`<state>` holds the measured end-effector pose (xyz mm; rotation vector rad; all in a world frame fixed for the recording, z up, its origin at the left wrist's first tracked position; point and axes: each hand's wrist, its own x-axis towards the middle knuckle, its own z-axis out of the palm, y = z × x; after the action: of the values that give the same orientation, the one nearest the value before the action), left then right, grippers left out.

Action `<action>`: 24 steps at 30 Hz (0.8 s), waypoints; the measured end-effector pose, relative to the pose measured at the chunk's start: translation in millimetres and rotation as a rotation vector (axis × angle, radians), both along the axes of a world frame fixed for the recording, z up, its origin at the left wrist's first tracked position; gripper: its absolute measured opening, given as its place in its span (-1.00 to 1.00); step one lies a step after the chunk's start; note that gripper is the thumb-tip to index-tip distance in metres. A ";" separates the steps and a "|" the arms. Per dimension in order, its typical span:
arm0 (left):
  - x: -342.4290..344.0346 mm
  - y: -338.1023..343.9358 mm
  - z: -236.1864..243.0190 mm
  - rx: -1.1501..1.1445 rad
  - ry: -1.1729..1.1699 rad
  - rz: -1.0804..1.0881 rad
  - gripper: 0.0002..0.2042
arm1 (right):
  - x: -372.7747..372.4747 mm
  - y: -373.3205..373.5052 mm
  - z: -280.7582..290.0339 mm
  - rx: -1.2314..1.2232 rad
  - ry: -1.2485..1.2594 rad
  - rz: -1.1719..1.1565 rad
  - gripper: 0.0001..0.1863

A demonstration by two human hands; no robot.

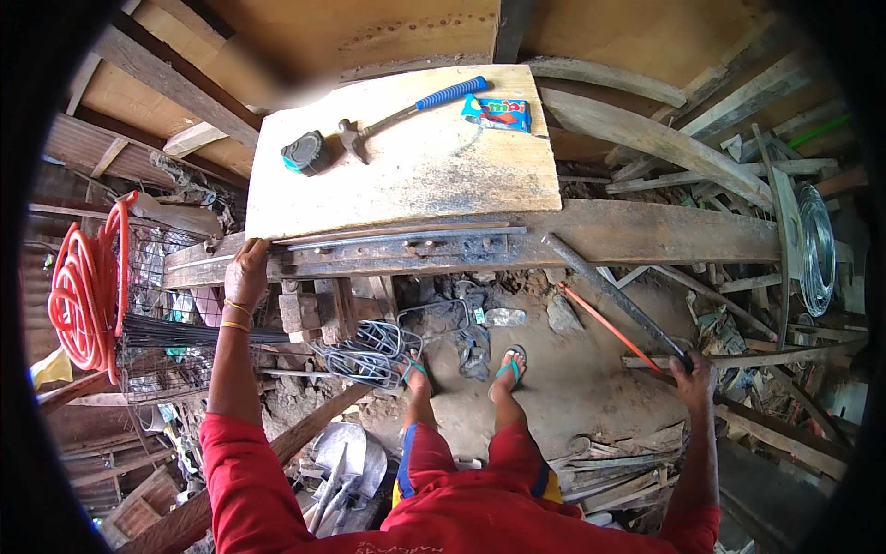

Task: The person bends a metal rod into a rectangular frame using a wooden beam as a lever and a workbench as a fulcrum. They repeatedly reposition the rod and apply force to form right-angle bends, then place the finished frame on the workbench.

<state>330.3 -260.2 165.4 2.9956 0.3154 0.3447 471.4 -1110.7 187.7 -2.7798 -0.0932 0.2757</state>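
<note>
My left hand (pixel 246 277) is closed on a thin metal rod (pixel 388 238) at the left end of a jig on the wooden beam (pixel 660 231). My right hand (pixel 692 374) grips the lower end of a long dark metal bar (pixel 609 286), its far end angled toward the beam. Above the jig, a pale plywood board (pixel 397 194) holds a black-and-teal tape measure (pixel 305 152), a hammer (pixel 355 138) with a blue grip and a blue snack packet (pixel 496 114).
An orange hose coil (pixel 78 305) hangs at left by a wire cage (pixel 166 379). A wire coil (pixel 814 249) hangs at right. Bent metal rings (pixel 365 355) lie below the beam, shovels (pixel 346 466) at lower left, scrap timber (pixel 637 475) at lower right.
</note>
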 end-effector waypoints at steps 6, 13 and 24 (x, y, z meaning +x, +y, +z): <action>0.8 -6.3 1.0 0.005 0.053 0.021 -0.80 | 49.9 -15.9 7.0 0.058 -0.030 0.115 -0.49; 1.3 -9.4 -0.3 0.057 0.076 0.079 -0.72 | 113.4 -10.2 16.1 0.017 -0.153 0.237 -0.49; -1.5 -3.1 -8.4 0.140 0.107 0.103 -0.70 | 155.3 11.3 21.7 0.104 0.023 0.274 -0.47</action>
<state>328.7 -263.2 157.0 3.1492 0.4757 0.2239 626.7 -1099.3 209.4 -2.6566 -0.4706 0.3597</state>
